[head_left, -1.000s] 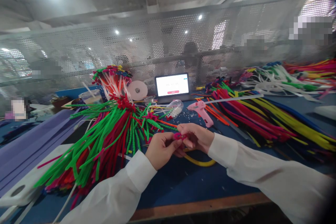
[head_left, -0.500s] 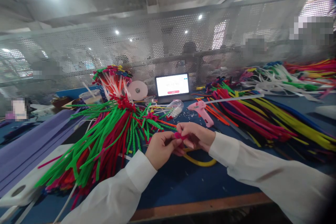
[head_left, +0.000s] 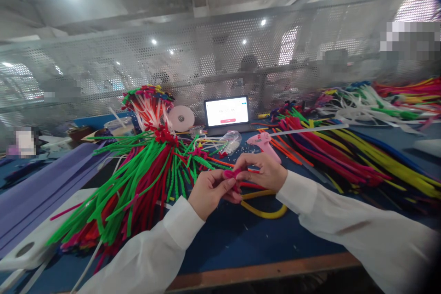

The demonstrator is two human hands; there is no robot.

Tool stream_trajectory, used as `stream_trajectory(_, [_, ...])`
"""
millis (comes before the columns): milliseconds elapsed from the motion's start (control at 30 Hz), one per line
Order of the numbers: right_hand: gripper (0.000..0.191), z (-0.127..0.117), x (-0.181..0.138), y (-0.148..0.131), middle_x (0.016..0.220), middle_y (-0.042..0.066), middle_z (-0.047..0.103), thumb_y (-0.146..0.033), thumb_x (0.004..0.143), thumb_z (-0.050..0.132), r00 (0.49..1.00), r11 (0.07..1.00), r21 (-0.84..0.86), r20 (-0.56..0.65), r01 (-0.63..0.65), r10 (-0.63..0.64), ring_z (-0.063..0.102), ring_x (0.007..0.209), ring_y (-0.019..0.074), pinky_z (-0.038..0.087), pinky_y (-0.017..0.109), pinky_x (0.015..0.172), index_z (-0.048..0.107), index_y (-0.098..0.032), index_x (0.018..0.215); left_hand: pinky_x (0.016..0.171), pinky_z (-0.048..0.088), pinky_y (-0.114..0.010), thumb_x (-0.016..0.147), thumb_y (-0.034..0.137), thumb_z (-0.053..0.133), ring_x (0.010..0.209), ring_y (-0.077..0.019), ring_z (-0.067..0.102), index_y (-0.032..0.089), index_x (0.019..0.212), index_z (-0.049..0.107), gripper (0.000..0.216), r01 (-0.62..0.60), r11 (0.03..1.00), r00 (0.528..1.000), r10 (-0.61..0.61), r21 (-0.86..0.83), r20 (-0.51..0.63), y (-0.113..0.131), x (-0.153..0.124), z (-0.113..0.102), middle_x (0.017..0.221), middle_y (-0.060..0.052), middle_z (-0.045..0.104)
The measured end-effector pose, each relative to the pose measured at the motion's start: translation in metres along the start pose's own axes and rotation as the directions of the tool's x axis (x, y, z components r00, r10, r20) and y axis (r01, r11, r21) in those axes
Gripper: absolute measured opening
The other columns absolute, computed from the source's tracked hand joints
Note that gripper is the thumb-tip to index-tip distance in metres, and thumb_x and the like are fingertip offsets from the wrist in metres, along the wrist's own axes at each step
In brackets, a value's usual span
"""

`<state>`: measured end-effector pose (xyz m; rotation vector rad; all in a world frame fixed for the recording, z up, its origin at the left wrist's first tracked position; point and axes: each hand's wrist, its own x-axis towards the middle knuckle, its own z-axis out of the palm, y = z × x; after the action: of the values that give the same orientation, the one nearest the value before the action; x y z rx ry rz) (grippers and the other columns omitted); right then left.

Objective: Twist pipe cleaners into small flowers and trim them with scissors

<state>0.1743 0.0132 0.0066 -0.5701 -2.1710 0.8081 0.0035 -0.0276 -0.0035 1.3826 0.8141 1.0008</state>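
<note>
Fingers [head_left: 225, 187] of the left hand [head_left: 206, 194] pinch a small pink fuzzy piece [head_left: 230, 174] from its eight o'clock side, thumb pressed toward forefinger. The right hand [head_left: 264, 172] meets the same piece from three o'clock, its thumb and forefinger also closed on it. Both hands touch the piece, so neither counts as nearer; it sits right at the fingertips, between the two, above the tabletop [head_left: 241, 243]. What shows of it is a curled shape whose longer axis runs roughly from nine to three o'clock, across the gap from hand to hand. Part of it shows lower between the fingers, and its far end is hidden.

From the piece, a yellow loop [head_left: 265, 214] lies at four o'clock, close to the right hand, while a pink glue gun [head_left: 263, 141] lies at two o'clock, just beyond that hand. Green fuzzy stems [head_left: 127, 183] spread at nine o'clock, well apart from the left fingers.
</note>
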Motion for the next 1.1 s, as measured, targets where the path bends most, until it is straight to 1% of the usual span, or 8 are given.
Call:
stream_trajectory(467, [0.016, 0.003, -0.001, -0.002, 0.063, 0.002, 0.058, -0.03, 0.076, 0.051, 0.995, 0.99, 0.099, 0.025, -0.096, 0.094, 0.057, 0.06, 0.0124, 0.045, 0.025, 0.059, 0.052, -0.014, 0.073, 0.05, 0.051, -0.024, 0.068, 0.033, 0.058, 0.051, -0.0122, 0.059, 0.008, 0.072, 0.058, 0.026, 0.003, 1.0, 1.0, -0.003, 0.001, -0.005, 0.0, 0.0, 0.0, 0.061, -0.004, 0.059])
stream_trajectory(633, [0.019, 0.004, 0.001, 0.004, 0.056, 0.0, 0.056, -0.034, 0.076, 0.05, 0.981, 0.951, 0.24, 0.056, -0.193, 0.185, 0.056, 0.051, 0.0103, 0.044, 0.022, 0.05, 0.047, -0.015, 0.071, 0.051, 0.051, -0.028, 0.067, 0.035, 0.058, 0.055, -0.0177, 0.062, 0.01, 0.079, 0.06, 0.027, -0.003, 0.978, 1.0, 0.001, 0.207, 0.01, 0.002, 0.003, -0.008, 0.06, -0.005, 0.062])
stream_trajectory(700, [0.021, 0.004, 0.002, 0.005, 0.052, -0.002, 0.054, -0.035, 0.076, 0.05, 0.972, 0.943, 0.238, 0.086, -0.234, 0.219, 0.054, 0.047, 0.0092, 0.043, 0.021, 0.049, 0.047, -0.015, 0.07, 0.056, 0.05, -0.027, 0.066, 0.032, 0.06, 0.059, -0.0179, 0.062, 0.013, 0.087, 0.06, 0.029, -0.101, 0.92, 0.992, 0.121, 0.379, -0.03, 0.005, 0.002, -0.013, 0.064, -0.005, 0.064])
stream_trajectory(767, [0.022, 0.004, 0.003, 0.005, 0.05, -0.003, 0.054, -0.036, 0.075, 0.05, 0.963, 0.939, 0.218, 0.119, -0.264, 0.243, 0.053, 0.047, 0.0087, 0.042, 0.02, 0.048, 0.047, -0.015, 0.069, 0.062, 0.049, -0.026, 0.067, 0.03, 0.059, 0.065, -0.0166, 0.062, 0.017, 0.092, 0.06, 0.028, -0.234, 0.778, 0.955, 0.296, 0.583, -0.012, 0.009, 0.0, -0.017, 0.074, -0.005, 0.065])
stream_trajectory(867, [0.023, 0.004, 0.003, 0.004, 0.049, -0.003, 0.053, -0.037, 0.074, 0.051, 0.951, 0.931, 0.219, 0.166, -0.293, 0.261, 0.052, 0.046, 0.0084, 0.042, 0.02, 0.048, 0.047, -0.015, 0.069, 0.068, 0.045, -0.023, 0.072, 0.027, 0.054, 0.073, -0.015, 0.06, 0.021, 0.087, 0.062, 0.018, -0.392, 0.475, 0.874, 0.46, 0.788, 0.157, 0.016, -0.003, -0.019, 0.082, -0.004, 0.065])
stream_trajectory(933, [0.024, 0.005, 0.003, 0.002, 0.049, -0.003, 0.053, -0.037, 0.074, 0.051, 0.948, 0.926, 0.231, 0.183, -0.298, 0.259, 0.052, 0.046, 0.0079, 0.041, 0.019, 0.048, 0.047, -0.014, 0.069, 0.07, 0.043, -0.021, 0.075, 0.026, 0.05, 0.076, -0.0143, 0.059, 0.022, 0.085, 0.063, 0.016, -0.442, 0.367, 0.843, 0.481, 0.818, 0.239, 0.018, -0.004, -0.018, 0.082, -0.003, 0.065])
stream_trajectory(1000, [0.024, 0.006, 0.004, 0.001, 0.049, -0.003, 0.053, -0.037, 0.074, 0.05, 0.948, 0.923, 0.246, 0.189, -0.297, 0.255, 0.051, 0.046, 0.0074, 0.04, 0.019, 0.048, 0.047, -0.014, 0.069, 0.069, 0.042, -0.021, 0.076, 0.024, 0.049, 0.075, -0.0134, 0.058, 0.021, 0.084, 0.063, 0.016, -0.451, 0.364, 0.838, 0.487, 0.815, 0.246, 0.019, -0.005, -0.017, 0.08, -0.003, 0.065])
stream_trajectory(1100, [0.025, 0.006, 0.004, -0.001, 0.05, -0.003, 0.051, -0.038, 0.075, 0.05, 0.954, 0.924, 0.258, 0.178, -0.283, 0.242, 0.05, 0.046, 0.0067, 0.039, 0.018, 0.048, 0.046, -0.013, 0.069, 0.065, 0.043, -0.02, 0.073, 0.025, 0.052, 0.068, -0.0128, 0.058, 0.02, 0.078, 0.064, 0.013, -0.417, 0.462, 0.855, 0.491, 0.783, 0.166, 0.019, -0.004, -0.015, 0.074, -0.002, 0.064])
